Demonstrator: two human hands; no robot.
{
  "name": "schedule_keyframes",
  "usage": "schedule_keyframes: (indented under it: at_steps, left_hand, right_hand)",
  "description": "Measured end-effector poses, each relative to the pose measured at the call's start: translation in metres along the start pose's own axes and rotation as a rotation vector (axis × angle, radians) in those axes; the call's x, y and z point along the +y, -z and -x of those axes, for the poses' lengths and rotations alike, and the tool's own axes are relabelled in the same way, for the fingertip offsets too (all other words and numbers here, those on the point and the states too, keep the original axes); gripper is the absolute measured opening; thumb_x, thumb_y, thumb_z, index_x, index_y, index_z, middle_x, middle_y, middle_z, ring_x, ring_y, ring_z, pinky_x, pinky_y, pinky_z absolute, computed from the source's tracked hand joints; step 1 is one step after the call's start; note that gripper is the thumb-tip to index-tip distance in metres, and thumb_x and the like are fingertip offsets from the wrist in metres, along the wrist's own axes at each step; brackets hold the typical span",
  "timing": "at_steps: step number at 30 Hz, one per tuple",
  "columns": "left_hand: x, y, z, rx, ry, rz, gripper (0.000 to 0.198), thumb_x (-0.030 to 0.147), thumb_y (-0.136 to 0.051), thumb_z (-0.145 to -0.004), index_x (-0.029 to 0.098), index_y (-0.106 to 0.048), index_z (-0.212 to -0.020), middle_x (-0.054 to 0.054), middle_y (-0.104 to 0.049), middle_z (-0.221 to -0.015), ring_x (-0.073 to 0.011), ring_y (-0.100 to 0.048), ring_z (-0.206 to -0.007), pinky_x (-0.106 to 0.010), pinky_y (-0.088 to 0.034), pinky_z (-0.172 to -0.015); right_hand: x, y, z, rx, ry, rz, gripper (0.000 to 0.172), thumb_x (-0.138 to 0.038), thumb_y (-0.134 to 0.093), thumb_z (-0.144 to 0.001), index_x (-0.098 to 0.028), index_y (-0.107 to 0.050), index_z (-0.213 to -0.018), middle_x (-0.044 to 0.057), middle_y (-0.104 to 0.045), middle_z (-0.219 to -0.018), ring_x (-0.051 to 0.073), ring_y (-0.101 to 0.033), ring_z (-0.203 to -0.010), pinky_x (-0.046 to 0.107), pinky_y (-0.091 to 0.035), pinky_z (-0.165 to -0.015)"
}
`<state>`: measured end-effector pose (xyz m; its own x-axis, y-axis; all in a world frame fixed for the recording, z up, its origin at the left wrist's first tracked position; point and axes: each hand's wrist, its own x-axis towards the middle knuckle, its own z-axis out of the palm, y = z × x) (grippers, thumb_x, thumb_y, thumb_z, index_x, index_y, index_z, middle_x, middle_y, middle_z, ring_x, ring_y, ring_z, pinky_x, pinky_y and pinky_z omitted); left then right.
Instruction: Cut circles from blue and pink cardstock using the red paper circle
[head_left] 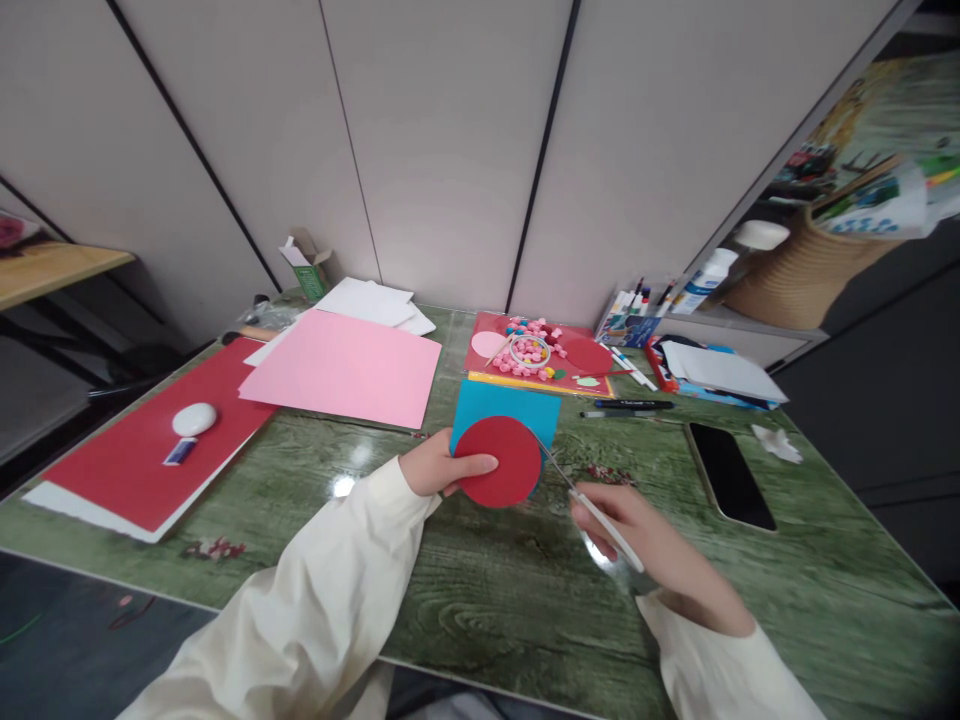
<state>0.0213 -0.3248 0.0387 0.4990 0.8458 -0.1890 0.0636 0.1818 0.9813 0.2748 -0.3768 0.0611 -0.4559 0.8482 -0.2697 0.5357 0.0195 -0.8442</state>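
My left hand (439,464) pinches a red paper circle (506,475) together with a blue sheet of paper (504,400) behind it, thumb lying on the red face. In my right hand (619,515) is a pair of scissors (609,530) with white handles. Its blades point up and left and meet the right edge of the circle and the blue sheet. Whether the blades are apart is hard to see. Both papers are held above the green wood-patterned table (480,600).
A pink sheet (352,365) and a red sheet (187,450) lie left. Behind the blue sheet is a red mat (480,362) with pink pieces and a ring. Pens (634,404), a phone (729,475) and a crumpled tissue (776,443) are right.
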Motion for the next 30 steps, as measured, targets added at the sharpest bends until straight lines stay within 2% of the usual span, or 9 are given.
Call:
schedule_keyframes:
  at_steps: [7, 12, 24, 30]
  left_hand:
    - [0.0040, -0.0004, 0.0008, -0.034, 0.012, -0.024, 0.034, 0.044, -0.065, -0.065, 0.011, -0.055, -0.070, 0.006, -0.041, -0.039, -0.0032, -0.029, -0.030, -0.019, -0.016, -0.031]
    - [-0.0019, -0.0009, -0.0011, -0.126, 0.049, -0.037, 0.035, 0.046, -0.065, -0.065, 0.013, -0.051, -0.063, 0.005, -0.042, -0.041, -0.0032, -0.030, -0.032, -0.020, -0.016, -0.032]
    - [-0.0051, 0.0016, -0.0013, -0.155, 0.065, -0.038, 0.035, 0.045, -0.065, -0.066, 0.012, -0.053, -0.068, 0.006, -0.042, -0.041, -0.0033, -0.030, -0.032, -0.019, -0.017, -0.032]
    - [0.0008, -0.0001, 0.0009, -0.166, 0.070, 0.038, 0.036, 0.043, -0.068, -0.063, 0.011, -0.057, -0.073, 0.006, -0.045, -0.043, -0.0029, -0.030, -0.033, -0.019, -0.017, -0.033]
  right_hand:
    - [-0.0039, 0.0020, 0.0023, -0.021, -0.013, -0.022, 0.042, -0.048, -0.042, -0.084, -0.019, -0.034, -0.056, -0.005, -0.036, -0.049, 0.009, -0.036, -0.046, 0.022, -0.026, -0.044]
    - [-0.0034, -0.0013, 0.0018, -0.013, -0.006, -0.049, 0.041, -0.052, -0.042, -0.083, -0.019, -0.035, -0.058, -0.005, -0.036, -0.053, 0.009, -0.035, -0.048, 0.022, -0.027, -0.045]
    - [-0.0019, 0.0012, 0.0013, -0.015, 0.016, 0.074, 0.042, -0.049, -0.039, -0.086, -0.019, -0.033, -0.058, -0.005, -0.035, -0.053, 0.009, -0.032, -0.049, 0.023, -0.024, -0.047]
    - [-0.0018, 0.0041, 0.0021, -0.022, 0.016, 0.118, 0.041, -0.046, -0.040, -0.086, -0.019, -0.033, -0.056, -0.005, -0.034, -0.052, 0.009, -0.031, -0.049, 0.023, -0.023, -0.047]
